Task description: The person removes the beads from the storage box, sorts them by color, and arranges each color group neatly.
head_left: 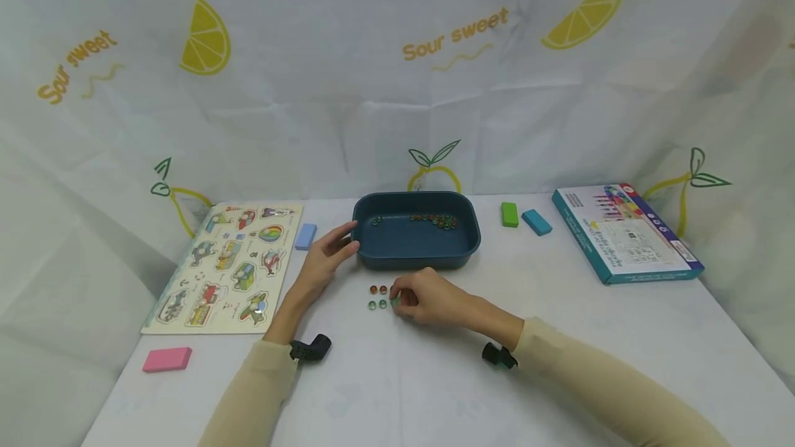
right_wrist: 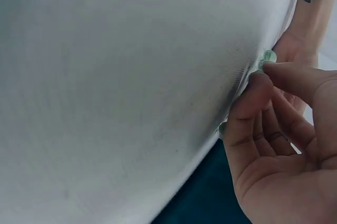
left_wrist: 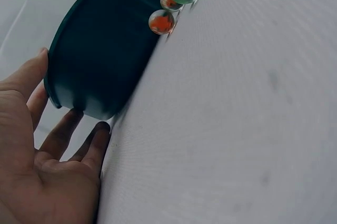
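My left hand (head_left: 324, 259) rests at the left end of a dark blue plastic basin (head_left: 410, 251). In the left wrist view its thumb and fingertips touch the basin's wall, fingers loosely extended. My right hand (head_left: 431, 297) is low over the tablecloth in front of the basin, pinching a green marble (head_left: 395, 302) between thumb and index finger. Left of these fingertips, orange marbles (head_left: 373, 290) form a row nearer the basin, and green marbles (head_left: 372, 305) make a second row in front. The right fingers partly cover the rows' right end. More marbles (head_left: 444, 222) lie inside the basin.
A wooden picture puzzle board (head_left: 226, 267) lies at left, with a blue block (head_left: 306, 236) beside it and a pink block (head_left: 167, 359) in front. Behind right are a green block (head_left: 509, 214), another blue block (head_left: 537, 222) and a flat box (head_left: 627, 233). A printed curtain hangs behind.
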`<action>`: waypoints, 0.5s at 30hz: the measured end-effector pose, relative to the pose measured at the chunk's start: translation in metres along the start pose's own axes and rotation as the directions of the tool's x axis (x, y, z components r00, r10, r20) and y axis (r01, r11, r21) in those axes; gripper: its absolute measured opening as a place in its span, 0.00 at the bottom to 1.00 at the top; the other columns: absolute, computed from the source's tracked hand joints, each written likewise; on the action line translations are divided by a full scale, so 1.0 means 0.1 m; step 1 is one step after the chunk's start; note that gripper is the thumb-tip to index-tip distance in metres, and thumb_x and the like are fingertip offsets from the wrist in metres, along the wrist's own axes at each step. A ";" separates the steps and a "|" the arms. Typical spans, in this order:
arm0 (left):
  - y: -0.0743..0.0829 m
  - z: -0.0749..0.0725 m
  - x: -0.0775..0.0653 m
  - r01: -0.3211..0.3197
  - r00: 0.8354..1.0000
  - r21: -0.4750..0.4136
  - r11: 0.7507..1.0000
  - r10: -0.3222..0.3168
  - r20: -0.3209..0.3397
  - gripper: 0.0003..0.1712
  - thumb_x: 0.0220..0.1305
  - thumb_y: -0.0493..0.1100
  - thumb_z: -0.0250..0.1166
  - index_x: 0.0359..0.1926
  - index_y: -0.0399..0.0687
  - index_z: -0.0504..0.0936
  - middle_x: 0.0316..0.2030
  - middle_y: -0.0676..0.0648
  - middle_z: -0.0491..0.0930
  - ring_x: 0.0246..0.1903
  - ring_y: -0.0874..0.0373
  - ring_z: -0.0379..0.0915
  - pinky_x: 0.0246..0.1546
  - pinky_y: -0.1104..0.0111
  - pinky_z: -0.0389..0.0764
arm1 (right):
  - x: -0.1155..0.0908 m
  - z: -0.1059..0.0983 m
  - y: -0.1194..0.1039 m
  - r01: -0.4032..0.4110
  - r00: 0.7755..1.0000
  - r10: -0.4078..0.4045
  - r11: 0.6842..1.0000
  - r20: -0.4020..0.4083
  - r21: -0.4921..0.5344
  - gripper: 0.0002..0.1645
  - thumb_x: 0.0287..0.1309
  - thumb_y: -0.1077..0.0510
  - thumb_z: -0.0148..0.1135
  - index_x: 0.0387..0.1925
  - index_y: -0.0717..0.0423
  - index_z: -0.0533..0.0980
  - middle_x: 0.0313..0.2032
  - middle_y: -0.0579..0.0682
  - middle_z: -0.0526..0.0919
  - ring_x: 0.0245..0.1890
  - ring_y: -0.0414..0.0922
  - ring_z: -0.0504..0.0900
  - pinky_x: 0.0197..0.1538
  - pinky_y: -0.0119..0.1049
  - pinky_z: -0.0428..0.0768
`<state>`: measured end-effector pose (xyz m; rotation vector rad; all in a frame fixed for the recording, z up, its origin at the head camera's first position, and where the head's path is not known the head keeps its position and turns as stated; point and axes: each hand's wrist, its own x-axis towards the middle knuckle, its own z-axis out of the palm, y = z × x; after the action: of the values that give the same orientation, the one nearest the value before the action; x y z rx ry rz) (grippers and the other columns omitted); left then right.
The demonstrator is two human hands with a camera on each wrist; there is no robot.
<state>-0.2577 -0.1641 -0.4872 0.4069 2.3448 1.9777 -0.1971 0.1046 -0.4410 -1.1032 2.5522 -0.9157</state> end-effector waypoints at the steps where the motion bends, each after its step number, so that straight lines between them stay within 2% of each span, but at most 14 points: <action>1: 0.00 0.00 0.00 0.001 1.000 0.000 1.000 -0.001 0.000 0.31 0.76 0.41 0.65 0.77 0.47 0.72 0.78 0.41 0.69 0.78 0.40 0.65 0.78 0.53 0.70 | 0.00 0.02 0.00 0.002 1.000 -0.002 1.000 -0.005 -0.011 0.08 0.65 0.61 0.73 0.45 0.56 0.87 0.26 0.42 0.83 0.25 0.29 0.73 0.30 0.24 0.76; 9: 0.02 -0.01 0.01 -0.001 1.000 -0.012 1.000 0.001 0.012 0.31 0.77 0.41 0.65 0.77 0.48 0.71 0.79 0.43 0.68 0.78 0.42 0.64 0.80 0.49 0.66 | 0.03 0.03 -0.03 0.031 0.999 -0.032 0.997 -0.016 -0.069 0.07 0.65 0.63 0.71 0.44 0.56 0.87 0.25 0.43 0.82 0.25 0.30 0.72 0.30 0.24 0.74; 15: 0.00 0.00 0.00 0.007 1.000 -0.024 1.000 -0.007 0.013 0.31 0.76 0.41 0.65 0.77 0.48 0.71 0.79 0.43 0.67 0.79 0.41 0.64 0.80 0.49 0.66 | 0.02 0.04 -0.05 0.015 1.000 -0.015 0.996 0.004 -0.087 0.11 0.66 0.63 0.70 0.49 0.59 0.86 0.25 0.42 0.81 0.25 0.29 0.71 0.30 0.23 0.73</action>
<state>-0.2577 -0.1642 -0.4872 0.4085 2.3090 1.9917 -0.1941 0.0983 -0.4413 -1.1484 2.6065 -0.8121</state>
